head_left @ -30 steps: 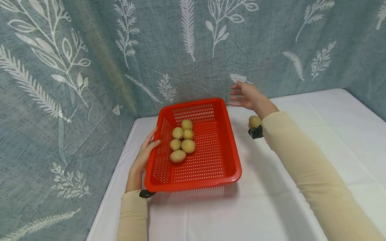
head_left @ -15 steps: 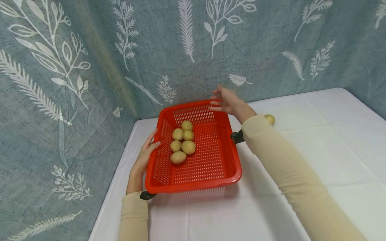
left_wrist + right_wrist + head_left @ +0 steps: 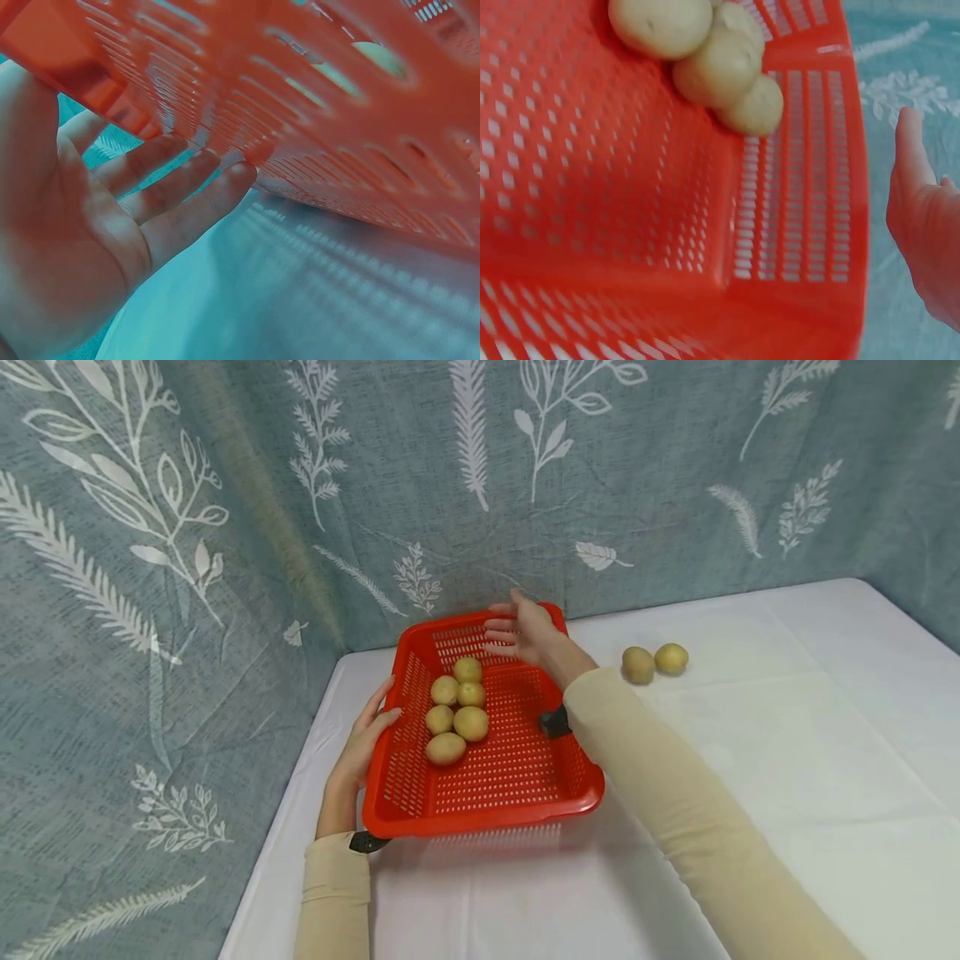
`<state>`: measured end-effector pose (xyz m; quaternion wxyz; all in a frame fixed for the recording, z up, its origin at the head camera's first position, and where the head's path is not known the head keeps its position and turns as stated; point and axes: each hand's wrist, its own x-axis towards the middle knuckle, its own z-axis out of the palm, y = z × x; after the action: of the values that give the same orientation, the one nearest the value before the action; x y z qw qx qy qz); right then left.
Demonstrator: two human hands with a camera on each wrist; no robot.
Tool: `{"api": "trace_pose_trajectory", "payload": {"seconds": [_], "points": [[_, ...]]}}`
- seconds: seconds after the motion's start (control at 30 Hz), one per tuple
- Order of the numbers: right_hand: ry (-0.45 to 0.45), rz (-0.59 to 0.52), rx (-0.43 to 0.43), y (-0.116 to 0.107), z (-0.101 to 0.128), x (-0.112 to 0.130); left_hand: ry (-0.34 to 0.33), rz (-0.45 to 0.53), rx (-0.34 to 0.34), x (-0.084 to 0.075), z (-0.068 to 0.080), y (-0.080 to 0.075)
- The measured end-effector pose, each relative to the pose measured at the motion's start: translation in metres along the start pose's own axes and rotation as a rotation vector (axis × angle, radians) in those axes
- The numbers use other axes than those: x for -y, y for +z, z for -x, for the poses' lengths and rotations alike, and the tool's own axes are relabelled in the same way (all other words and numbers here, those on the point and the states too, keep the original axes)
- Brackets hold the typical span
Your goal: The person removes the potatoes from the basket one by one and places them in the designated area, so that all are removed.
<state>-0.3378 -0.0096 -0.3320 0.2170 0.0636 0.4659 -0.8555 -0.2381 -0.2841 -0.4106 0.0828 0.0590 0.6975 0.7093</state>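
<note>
Five pale potatoes [image 3: 456, 710] in red basket [image 3: 517, 777]

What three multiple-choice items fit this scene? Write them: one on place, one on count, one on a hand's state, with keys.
1. Where do the two loose potatoes lie?
A. on the white table, right of the basket
B. inside the basket
C. in the left hand

2. How many potatoes lie in the red basket?
A. three
B. six
C. nine

3. How is the right hand?
A. gripping a potato
B. flat on the table
C. open over the basket's far end, holding nothing

Key: 1 A, they rest on the white table; 2 B, six show in the head view; 3 C, fingers straight and bare.
</note>
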Motion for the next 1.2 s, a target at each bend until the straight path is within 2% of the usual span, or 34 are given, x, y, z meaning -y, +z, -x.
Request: {"api": "trace_pose_trajectory", "payload": {"seconds": [0.4,0.6,0.77,0.97,1.2], "points": [[-0.007,-0.024,0.016,0.019,-0.009,-0.034,-0.005,0.010,-0.002,0.000,0.001,-0.002],[0.007,-0.030,-0.002,0.020,-0.013,-0.050,-0.016,0.011,-0.002,0.001,0.002,-0.003],[-0.034,-0.013,-0.018,0.018,-0.016,-0.052,0.004,0.003,0.009,-0.001,-0.001,-0.002],[-0.025,0.083,-0.077,0.015,-0.020,-0.057,-0.003,0.003,0.006,-0.001,-0.002,-0.003],[0.002,0.290,-0.140,0.009,-0.024,-0.066,-0.004,-0.006,0.003,0.000,-0.001,-0.002]]}}
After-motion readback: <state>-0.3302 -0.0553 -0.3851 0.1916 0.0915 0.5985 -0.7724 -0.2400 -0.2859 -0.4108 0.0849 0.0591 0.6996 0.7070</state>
